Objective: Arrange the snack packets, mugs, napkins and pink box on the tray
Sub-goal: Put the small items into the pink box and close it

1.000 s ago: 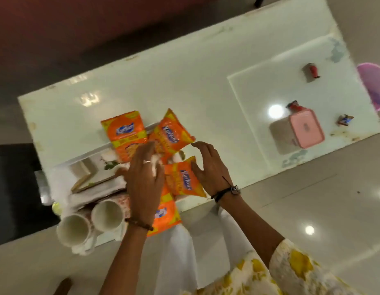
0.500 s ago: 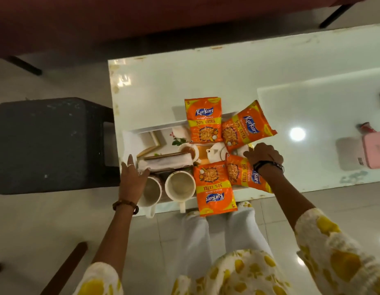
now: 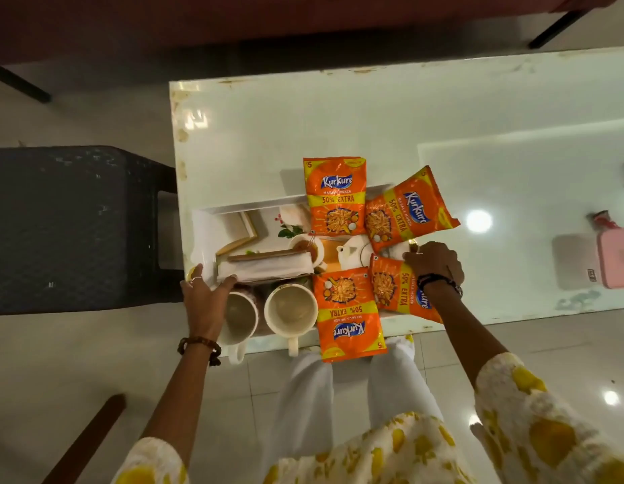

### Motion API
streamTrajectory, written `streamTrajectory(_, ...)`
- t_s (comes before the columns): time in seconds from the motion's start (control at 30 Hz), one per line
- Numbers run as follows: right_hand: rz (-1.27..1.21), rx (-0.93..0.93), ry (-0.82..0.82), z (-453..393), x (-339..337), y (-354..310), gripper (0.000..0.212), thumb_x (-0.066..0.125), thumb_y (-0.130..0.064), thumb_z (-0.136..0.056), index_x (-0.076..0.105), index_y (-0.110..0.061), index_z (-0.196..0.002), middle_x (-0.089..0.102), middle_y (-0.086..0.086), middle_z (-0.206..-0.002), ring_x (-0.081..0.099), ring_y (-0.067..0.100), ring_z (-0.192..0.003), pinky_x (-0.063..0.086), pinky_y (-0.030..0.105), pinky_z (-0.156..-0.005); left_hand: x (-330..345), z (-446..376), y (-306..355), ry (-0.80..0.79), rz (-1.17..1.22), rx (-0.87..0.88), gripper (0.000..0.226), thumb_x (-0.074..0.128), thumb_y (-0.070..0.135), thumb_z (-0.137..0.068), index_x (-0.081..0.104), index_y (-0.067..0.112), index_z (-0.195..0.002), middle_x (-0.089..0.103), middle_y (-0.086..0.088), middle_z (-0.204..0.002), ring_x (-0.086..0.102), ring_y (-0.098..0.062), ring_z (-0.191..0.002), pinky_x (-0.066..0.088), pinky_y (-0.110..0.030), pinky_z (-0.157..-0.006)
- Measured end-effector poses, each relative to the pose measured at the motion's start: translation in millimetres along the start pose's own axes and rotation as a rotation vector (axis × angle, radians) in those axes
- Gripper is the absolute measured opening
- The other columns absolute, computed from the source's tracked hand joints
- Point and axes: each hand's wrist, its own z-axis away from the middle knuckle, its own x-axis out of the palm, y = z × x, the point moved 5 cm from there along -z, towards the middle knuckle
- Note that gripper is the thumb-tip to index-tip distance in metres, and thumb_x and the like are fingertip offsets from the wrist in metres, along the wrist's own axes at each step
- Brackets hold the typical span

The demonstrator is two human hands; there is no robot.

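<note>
A white tray (image 3: 233,209) lies on the pale table (image 3: 338,117), at its near left end. On the tray are several orange snack packets: one at the far side (image 3: 333,197), one at the far right (image 3: 408,211), one at the near right (image 3: 391,288) and one overhanging the near edge (image 3: 349,319). Two white mugs (image 3: 291,307) stand at its near side, with a folded napkin stack (image 3: 265,267) behind them. My left hand (image 3: 205,302) grips the tray's near left corner, thumb on the napkins. My right hand (image 3: 433,260) curls over the right edge. The pink box (image 3: 618,258) sits far right on the table.
A dark woven stool (image 3: 69,225) stands against the table's left end. A small red-topped item (image 3: 600,218) lies behind the pink box. A dark red sofa (image 3: 268,15) runs along the far side. My legs are under the table's near edge.
A second ago both hands were over the packets in the middle. They have moved apart to the tray's left and right sides, and my view has swung left.
</note>
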Motion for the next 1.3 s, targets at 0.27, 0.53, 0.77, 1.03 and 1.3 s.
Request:
streamTrajectory(0.27,-0.263,0.028,-0.130,-28.0,-11.0,21.6,0.043,0.066,-0.037,-0.080,0.061,-0.010,-0.114,0.061,0.018,-0.122,0.057,0.036,-0.109,0.047,0.042,-0.088,19.0,3.7,21.7,-0.029,0.042,-0.008,0.067,0.071,0.018,-0.079,0.037,0.019,-0.137,0.029,-0.014,-0.147,0.034,-0.030,-0.132,0.031,-0.041,-0.108)
streamTrajectory(0.53,-0.316,0.093,-0.046,-113.7,-95.0,77.0,0.043,0.070,-0.034,-0.077,0.064,-0.008,-0.111,0.062,0.021,-0.120,0.058,0.038,-0.108,0.047,0.043,-0.089,125.5,36.6,104.3,-0.123,0.087,0.086,0.065,0.068,0.023,-0.082,0.037,0.013,-0.138,0.028,-0.012,-0.149,0.031,-0.023,-0.136,0.030,-0.034,-0.107)
streamTrajectory(0.77,-0.360,0.078,-0.054,-183.4,-142.4,94.2,0.044,0.072,-0.033,-0.075,0.063,-0.006,-0.108,0.063,0.019,-0.118,0.060,0.035,-0.106,0.048,0.041,-0.087,189.3,40.7,149.6,-0.135,0.058,0.021,0.079,0.068,0.032,-0.080,0.026,0.010,-0.144,0.023,-0.012,-0.153,0.030,-0.025,-0.137,0.028,-0.037,-0.112)
streamTrajectory(1.03,-0.349,0.064,-0.062,-220.2,-161.6,99.2,0.044,0.071,-0.036,-0.075,0.063,-0.007,-0.107,0.065,0.017,-0.114,0.061,0.033,-0.101,0.049,0.040,-0.082,213.6,44.2,171.7,-0.141,0.010,0.007,0.076,0.065,0.033,-0.083,0.026,0.008,-0.143,0.025,-0.009,-0.154,0.027,-0.024,-0.139,0.025,-0.036,-0.113)
streamTrajectory(1.3,-0.279,0.024,-0.088,-223.0,-163.5,106.8,0.043,0.066,-0.039,-0.079,0.062,-0.011,-0.111,0.063,0.016,-0.118,0.058,0.034,-0.107,0.049,0.043,-0.089,220.8,52.0,179.0,-0.065,-0.047,-0.012,0.068,0.062,0.031,-0.085,0.030,0.009,-0.142,0.023,-0.016,-0.152,0.031,-0.028,-0.137,0.028,-0.037,-0.110)
